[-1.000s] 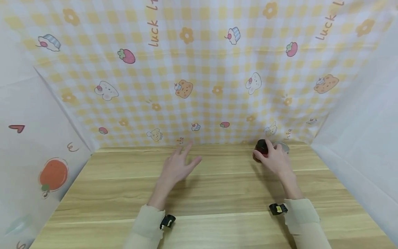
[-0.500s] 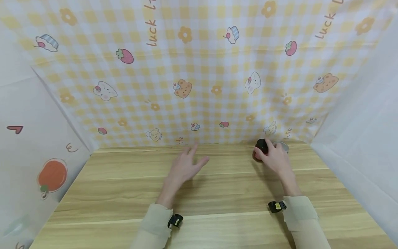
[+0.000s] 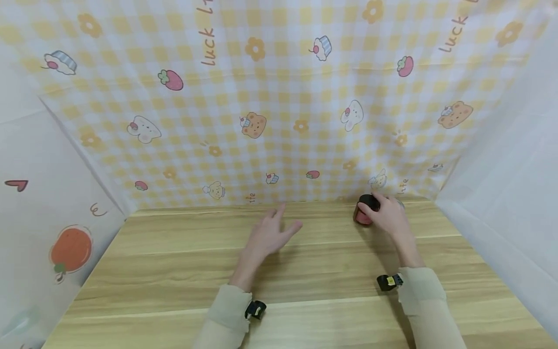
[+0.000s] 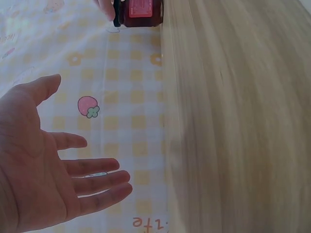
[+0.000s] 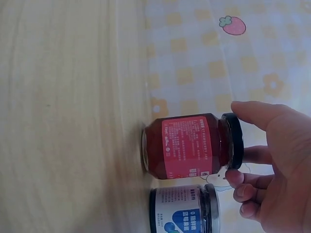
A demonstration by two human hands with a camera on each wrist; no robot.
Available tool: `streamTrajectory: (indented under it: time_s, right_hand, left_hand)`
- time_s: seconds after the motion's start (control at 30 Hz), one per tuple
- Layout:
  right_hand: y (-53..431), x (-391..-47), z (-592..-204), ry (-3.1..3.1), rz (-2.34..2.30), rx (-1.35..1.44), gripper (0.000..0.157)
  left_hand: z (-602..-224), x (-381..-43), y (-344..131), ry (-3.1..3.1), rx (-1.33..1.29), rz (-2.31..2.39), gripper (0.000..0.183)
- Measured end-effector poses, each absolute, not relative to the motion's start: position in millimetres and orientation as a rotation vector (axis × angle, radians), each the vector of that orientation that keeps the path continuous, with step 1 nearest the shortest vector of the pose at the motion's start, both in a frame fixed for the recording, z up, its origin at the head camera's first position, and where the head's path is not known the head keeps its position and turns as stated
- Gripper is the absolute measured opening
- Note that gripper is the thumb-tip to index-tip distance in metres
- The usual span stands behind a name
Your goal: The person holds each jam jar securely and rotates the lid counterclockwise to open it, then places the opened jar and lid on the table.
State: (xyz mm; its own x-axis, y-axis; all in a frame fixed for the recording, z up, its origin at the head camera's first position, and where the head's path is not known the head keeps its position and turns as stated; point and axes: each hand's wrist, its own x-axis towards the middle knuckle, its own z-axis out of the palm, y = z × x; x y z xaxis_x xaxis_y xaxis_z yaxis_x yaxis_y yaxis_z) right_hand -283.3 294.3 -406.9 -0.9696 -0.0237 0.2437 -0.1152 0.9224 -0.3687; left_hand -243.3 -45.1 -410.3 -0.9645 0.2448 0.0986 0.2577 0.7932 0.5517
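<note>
My right hand (image 3: 391, 216) holds a strawberry jam jar (image 5: 182, 145) by its black lid, thumb on one side and fingers round the other. Dark red contents and a pink-red label show in the right wrist view. The jar (image 3: 363, 216) stands upright near the back of the table. Beside it is a second jar (image 5: 177, 208) with a white and blue label, mostly hidden behind my right hand in the head view. My left hand (image 3: 271, 233) hovers over the table left of the jars, fingers extended and thumb spread; its palm (image 4: 39, 165) holds nothing.
A yellow checked cloth (image 3: 287, 97) with cartoon prints hangs right behind the table's back edge. White sheets (image 3: 514, 160) close off both sides. The wood-grain table (image 3: 331, 271) stretches between the arms. A small black camera sits on each wrist.
My left hand has moved right, toward the jars. My right hand has shifted slightly at the lid, showing more of the red label and covering most of the second jar.
</note>
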Motion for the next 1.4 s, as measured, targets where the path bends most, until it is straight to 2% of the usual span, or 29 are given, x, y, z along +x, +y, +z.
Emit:
streamTrajectory:
  time_s: [0.4, 0.73, 1.4]
  right_hand:
    - [300.2, -289.8, -405.5, -2.794, 0.672, 0.122, 0.072]
    - [301.5, -287.1, -403.0, -2.807, 0.655, 0.141, 0.059]
    - [292.7, -281.2, -408.3, -2.759, 0.569, 0.199, 0.061]
  left_hand:
    - [-411.9, -243.8, -28.6, -2.973, -0.438, -1.003, 0.084]
    - [-414.2, -245.6, -12.5, -2.989, -0.458, -1.05, 0.086]
    - [-418.3, -247.7, 18.6, -2.987, -0.509, -1.111, 0.09]
